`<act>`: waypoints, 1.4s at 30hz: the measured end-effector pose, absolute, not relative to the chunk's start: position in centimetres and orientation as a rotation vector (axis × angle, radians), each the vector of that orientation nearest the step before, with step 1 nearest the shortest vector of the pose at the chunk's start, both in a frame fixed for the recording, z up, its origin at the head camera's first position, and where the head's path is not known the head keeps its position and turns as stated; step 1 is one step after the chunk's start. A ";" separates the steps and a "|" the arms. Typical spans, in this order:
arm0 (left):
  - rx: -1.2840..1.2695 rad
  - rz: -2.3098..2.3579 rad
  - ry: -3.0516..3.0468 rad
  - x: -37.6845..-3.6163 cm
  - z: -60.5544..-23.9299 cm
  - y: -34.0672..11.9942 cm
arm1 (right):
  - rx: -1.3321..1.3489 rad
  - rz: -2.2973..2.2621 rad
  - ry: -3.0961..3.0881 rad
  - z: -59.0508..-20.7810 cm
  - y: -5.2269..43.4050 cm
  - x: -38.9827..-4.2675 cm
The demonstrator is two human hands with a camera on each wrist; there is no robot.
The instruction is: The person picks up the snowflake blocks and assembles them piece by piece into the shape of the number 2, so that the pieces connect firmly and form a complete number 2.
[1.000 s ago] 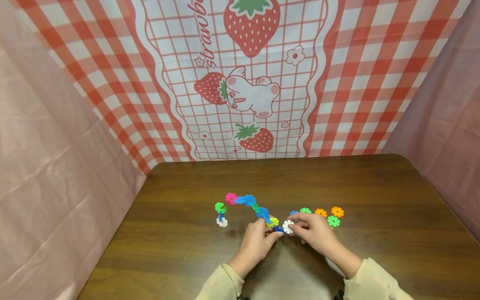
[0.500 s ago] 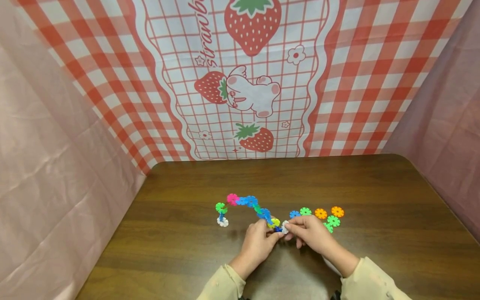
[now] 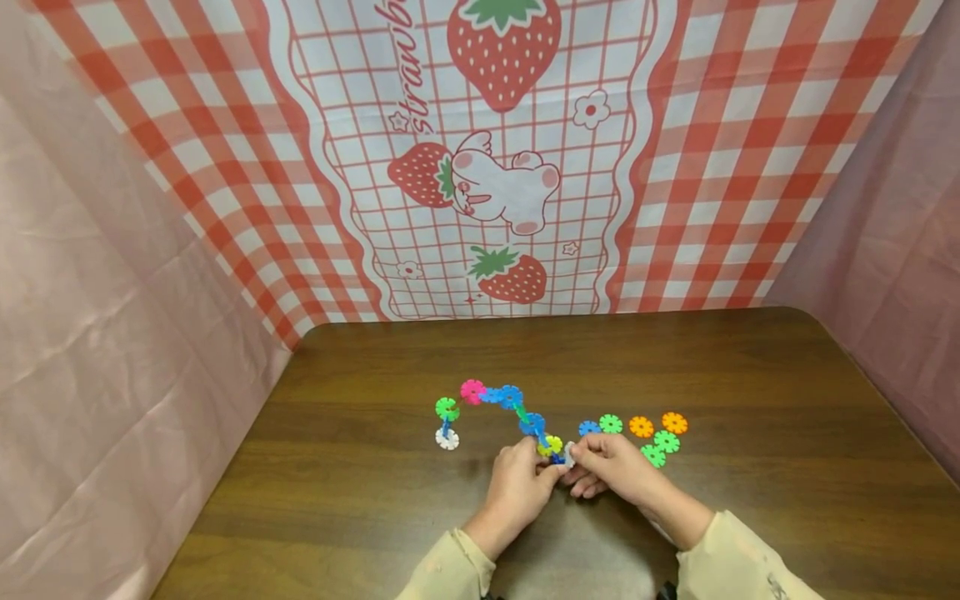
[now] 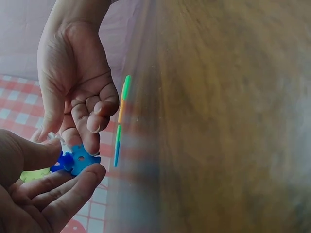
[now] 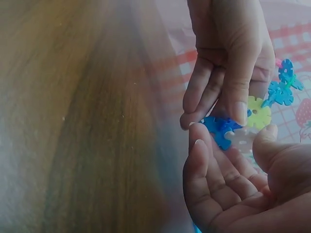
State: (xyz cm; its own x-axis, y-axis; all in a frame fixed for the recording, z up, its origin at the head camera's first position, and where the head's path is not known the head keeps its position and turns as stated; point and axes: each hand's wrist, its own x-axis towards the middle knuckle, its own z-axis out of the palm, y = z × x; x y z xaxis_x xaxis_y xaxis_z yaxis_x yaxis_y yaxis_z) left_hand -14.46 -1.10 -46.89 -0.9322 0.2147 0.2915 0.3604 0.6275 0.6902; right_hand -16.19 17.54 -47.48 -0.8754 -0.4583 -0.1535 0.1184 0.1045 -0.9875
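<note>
1. Chain (image 3: pixel 501 407) — snowflake discs slotted edge to edge, arching across the table (image 3: pixel 750 375) from a white foot disc (image 3: pixel 447 439) at the far left down to a blue end disc (image 5: pixel 217 131) between your hands. It lies on the wood at mid-table, its near end lifted into your fingers.
2. Left hand (image 3: pixel 517 483) — fingers curled, thumb and forefinger pinching the chain's end at the blue disc, just below the yellow disc (image 5: pixel 259 113).
3. Right hand (image 3: pixel 611 467) — thumb and fingertips pinching a white disc (image 5: pixel 241 140), held against the blue disc; palm otherwise loose.
4. Spare discs (image 3: pixel 654 435) — blue, green and orange ones lying flat in a loose cluster just right of your right hand, apart from the chain.
5. Step in hand, as judged: you are joining the white disc to the chain's end. Whether slot has met slot cannot be told.
6. Next move, as judged: line the two notches at right angles, brace the blue disc firmly, and press until the white one seats.
</note>
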 end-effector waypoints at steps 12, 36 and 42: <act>-0.441 -1.184 -2.686 -14.5 -47.0 -0.7 | -0.279 -1.833 1.968 -47.5 17.5 -16.2; -0.341 -1.186 -2.632 -14.5 -46.8 -0.2 | -0.239 -1.945 1.761 -47.7 17.5 -16.2; -0.394 -1.203 -2.686 -14.7 -46.5 -0.3 | -0.246 -1.950 1.761 -47.9 17.8 -16.1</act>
State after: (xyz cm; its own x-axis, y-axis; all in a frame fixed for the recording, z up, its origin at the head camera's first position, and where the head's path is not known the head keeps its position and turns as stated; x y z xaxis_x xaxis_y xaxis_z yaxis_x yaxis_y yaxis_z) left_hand -14.67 -0.32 -46.52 -0.9503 0.1690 0.2614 0.3076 0.6392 0.7048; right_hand -16.07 17.82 -47.91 -0.8599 -0.4728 -0.1922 0.2393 -0.0408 -0.9701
